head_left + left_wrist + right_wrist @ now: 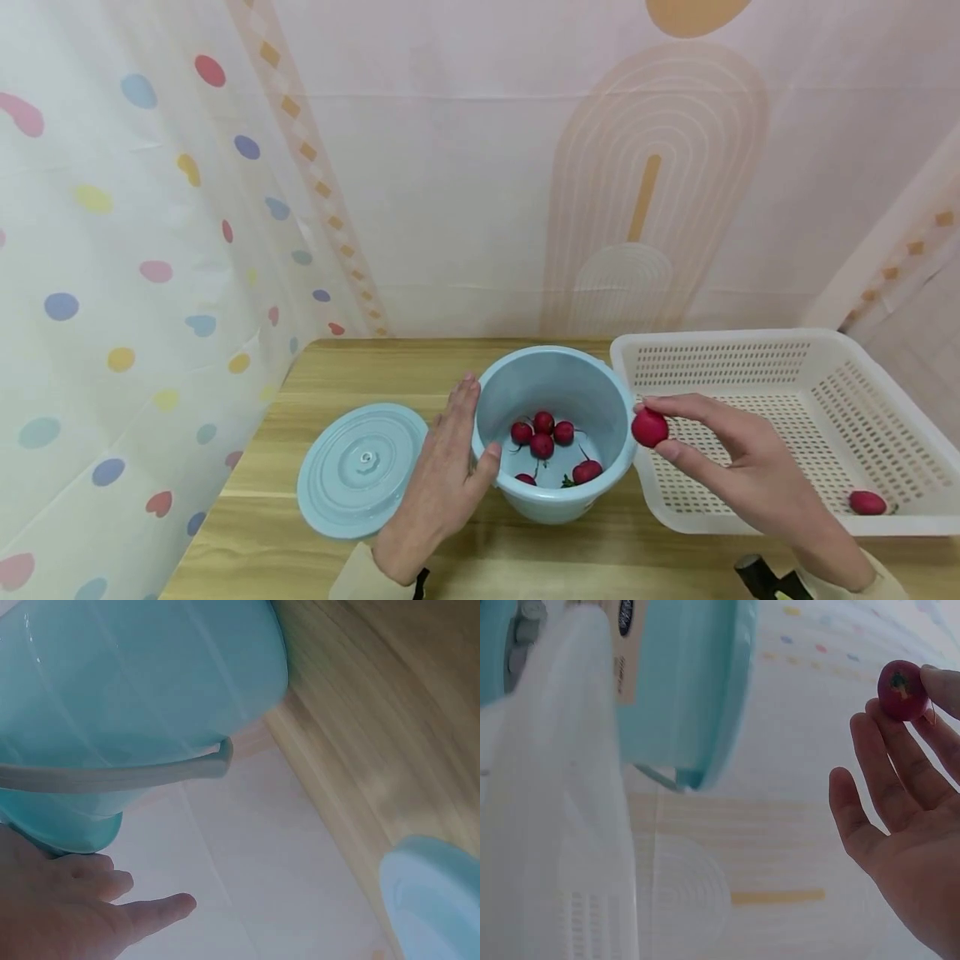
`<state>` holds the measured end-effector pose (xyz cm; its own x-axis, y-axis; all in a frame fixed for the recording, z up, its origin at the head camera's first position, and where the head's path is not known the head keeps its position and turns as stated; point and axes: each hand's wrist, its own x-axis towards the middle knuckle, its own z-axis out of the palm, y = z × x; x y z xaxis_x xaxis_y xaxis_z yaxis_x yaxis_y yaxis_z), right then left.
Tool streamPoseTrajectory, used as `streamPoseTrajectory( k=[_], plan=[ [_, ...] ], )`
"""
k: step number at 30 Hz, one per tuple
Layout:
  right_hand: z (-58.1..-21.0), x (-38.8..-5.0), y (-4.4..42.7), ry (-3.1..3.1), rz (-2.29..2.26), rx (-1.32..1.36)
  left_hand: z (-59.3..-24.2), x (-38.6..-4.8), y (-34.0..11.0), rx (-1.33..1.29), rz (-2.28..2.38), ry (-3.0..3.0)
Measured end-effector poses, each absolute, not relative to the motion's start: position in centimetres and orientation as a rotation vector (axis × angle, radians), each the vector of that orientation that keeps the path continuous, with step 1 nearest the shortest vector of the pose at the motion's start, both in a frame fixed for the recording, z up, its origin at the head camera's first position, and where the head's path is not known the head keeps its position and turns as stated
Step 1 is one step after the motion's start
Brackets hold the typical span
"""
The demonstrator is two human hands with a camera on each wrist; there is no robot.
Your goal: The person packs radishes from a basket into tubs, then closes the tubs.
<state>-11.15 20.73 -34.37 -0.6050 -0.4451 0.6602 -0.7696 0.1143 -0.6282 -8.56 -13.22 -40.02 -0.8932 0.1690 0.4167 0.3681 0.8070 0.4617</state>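
Note:
Between the thumb and fingers of my right hand (pixel 750 471) I pinch a red radish (pixel 649 427), held above the near-left rim of the white basket, close to the bucket. In the right wrist view the radish (pixel 901 691) shows its green-brown stem end. My left hand (pixel 442 483) rests against the left side of the light blue bucket (pixel 551 504), fingers straight along its rim. Several radishes (pixel 542 446) lie on the bucket's floor. One more radish (pixel 867 502) is at the basket's near right corner.
The white perforated basket (pixel 885 367) stands right of the bucket. Left of it, a round blue lid (pixel 362 471) lies flat on the wooden table (pixel 255 521), partly behind my left hand. A patterned curtain (pixel 450 167) hangs behind the table.

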Motion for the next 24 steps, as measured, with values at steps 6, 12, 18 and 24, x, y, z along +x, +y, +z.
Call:
streamPoseTrajectory(
  k=[6, 12, 18, 24],
  plan=[
    [-34.6, -11.2, 18.7, -2.194, 1.344, 1.182, -40.0, -8.5, -13.3, -0.411, -0.726, -2.644],
    [-35.3, -11.6, 16.8, -2.229, 1.227, 1.242, -40.0, -8.6, -13.3, -0.417, -0.721, -2.621],
    [-36.2, -12.1, 15.1, -2.141, 1.022, 1.326, -40.2, -8.6, -13.3, -0.424, -0.727, -2.606],
    [-36.9, -12.3, 14.0, -2.147, 0.892, 1.35, -40.2, -8.6, -13.3, -0.43, -0.749, -2.606]
  ],
)
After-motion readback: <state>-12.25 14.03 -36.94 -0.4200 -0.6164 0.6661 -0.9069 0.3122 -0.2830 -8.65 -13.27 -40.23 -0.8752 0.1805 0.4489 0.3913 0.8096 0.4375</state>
